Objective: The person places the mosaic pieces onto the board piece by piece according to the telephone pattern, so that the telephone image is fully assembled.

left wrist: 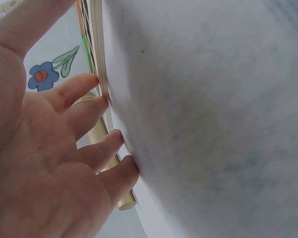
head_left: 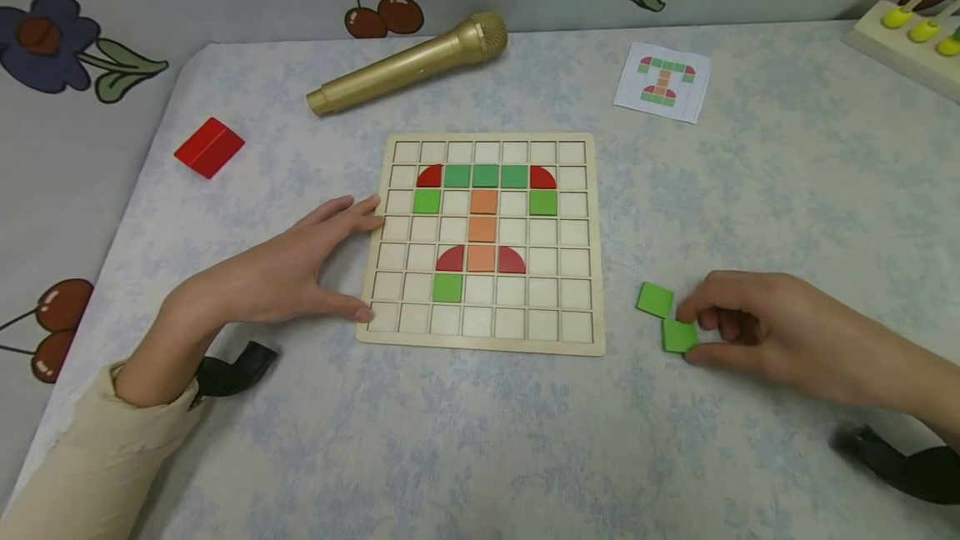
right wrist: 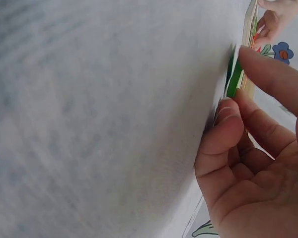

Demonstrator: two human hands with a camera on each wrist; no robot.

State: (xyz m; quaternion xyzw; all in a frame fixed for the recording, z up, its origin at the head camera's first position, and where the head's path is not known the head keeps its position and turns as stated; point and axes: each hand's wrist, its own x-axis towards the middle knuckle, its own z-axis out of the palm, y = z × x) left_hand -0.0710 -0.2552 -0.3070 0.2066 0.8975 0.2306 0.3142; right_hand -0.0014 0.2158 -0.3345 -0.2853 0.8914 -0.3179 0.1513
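Observation:
A wooden grid board (head_left: 598,273) lies mid-table, bearing green squares, orange squares and red quarter-round tiles. My left hand (head_left: 277,269) rests at its left edge, thumb and fingers spread along the frame; in the left wrist view, the fingertips (left wrist: 103,101) meet the board's side. Right of the board, my right hand (head_left: 757,327) pinches a light green square tile (head_left: 679,336) between thumb and index finger. Another green square tile (head_left: 655,300) lies just beyond it, close to the index fingertip. In the right wrist view the pinched tile (right wrist: 235,79) shows edge-on, low over the tabletop.
Behind the board lies a gold microphone (head_left: 408,65). A printed pattern card (head_left: 697,98) is at the back right, showing a similar coloured figure. Red tiles (head_left: 210,147) lie at the left, and a wooden base with beaded rods (head_left: 892,57) stands in the far right corner.

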